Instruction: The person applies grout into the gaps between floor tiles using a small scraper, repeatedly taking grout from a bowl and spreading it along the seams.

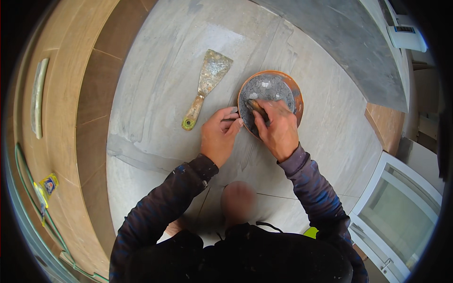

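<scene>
An orange-brown bowl (299, 96) of thick grey paste (271, 86) rests on the floor in front of me. My right hand (278, 127) reaches over its near side, closed round a short wooden-handled tool (257, 108). The tool's working end is hidden by the hand and the paste. At the bowl's left rim, my left hand (221, 134) has its thumb and fingers pinched together. A thin dark strip shows between them, too little of it to name. Left of the bowl lies a worn scraper (207, 80), its wide blade smeared with dried material and pointing away.
Large grey tiles (160, 94) with paste smears cover the floor. A wood-look step (94, 85) runs along the left, with a green hose (30, 177) and a yellow packet (46, 188). A white-framed glass panel (396, 212) stands at lower right; a grey slab (349, 37) borders upper right.
</scene>
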### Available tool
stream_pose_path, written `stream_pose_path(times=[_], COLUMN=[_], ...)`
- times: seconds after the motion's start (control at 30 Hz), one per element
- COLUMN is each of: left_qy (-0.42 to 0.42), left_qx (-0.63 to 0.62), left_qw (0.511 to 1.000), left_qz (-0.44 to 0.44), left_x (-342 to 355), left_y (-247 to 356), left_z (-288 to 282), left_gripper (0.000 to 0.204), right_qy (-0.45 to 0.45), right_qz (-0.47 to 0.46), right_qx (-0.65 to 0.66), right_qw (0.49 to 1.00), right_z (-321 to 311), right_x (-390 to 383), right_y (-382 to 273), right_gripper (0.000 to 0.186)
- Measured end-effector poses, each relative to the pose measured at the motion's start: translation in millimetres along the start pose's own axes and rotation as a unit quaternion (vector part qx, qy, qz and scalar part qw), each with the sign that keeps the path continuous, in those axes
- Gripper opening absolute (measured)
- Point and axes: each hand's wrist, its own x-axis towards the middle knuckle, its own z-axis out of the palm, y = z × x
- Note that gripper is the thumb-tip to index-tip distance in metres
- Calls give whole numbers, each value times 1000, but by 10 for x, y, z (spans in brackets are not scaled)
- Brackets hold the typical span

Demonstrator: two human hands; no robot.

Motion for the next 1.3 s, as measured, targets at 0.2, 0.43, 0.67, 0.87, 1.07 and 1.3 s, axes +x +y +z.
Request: stream_pose_path(times=[0.2,0.43,0.67,0.87,1.07,1.3], left_qy=[11,13,-6,36,245,284], left_qx=[9,26,49,210,417,504], left_qw=[1000,999,999,972,863,785], left_qz=[9,19,24,97,142,223], left_x=[2,-22,-229,-1113,-1958,-2166], left_y=[-55,-104,24,294,-163,-397], left_z=[11,-14,-110,-970,-2521,-3182], left_gripper=[37,36,39,31,21,19], right_qy=[-36,-127,-129,-91,-118,-56], right_qz=[11,156,298,315,230,117], right_qx=[30,120,388,534,566,299], right_qw=[999,972,863,779,783,946], right_z=[29,-71,-166,-50,795,1606], right_x=[15,93,44,127,664,1360], right_y=[-19,-15,218,-285,-1159,-1642], right_gripper=[27,23,24,26,24,29])
